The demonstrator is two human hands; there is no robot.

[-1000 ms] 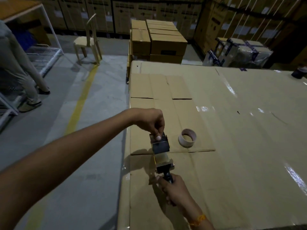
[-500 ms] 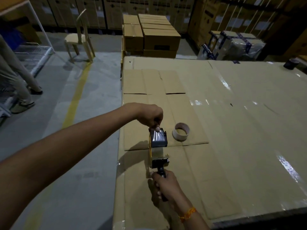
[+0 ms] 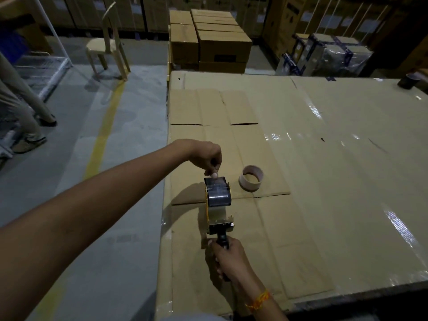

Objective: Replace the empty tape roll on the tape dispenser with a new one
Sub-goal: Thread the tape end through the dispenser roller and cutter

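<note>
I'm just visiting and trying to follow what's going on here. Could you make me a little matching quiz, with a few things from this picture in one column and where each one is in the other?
Things:
1. left hand
2. right hand
3. empty tape core
4. chair

Places:
A. on the floor, far beyond the table
B. gripping the dispenser's black handle
C. lying on the cardboard, right of the tape dispenser
D. pinching at the far end of the tape roll on the dispenser

Pairs: 1-D, 2-B, 3-C, 4-A
</note>
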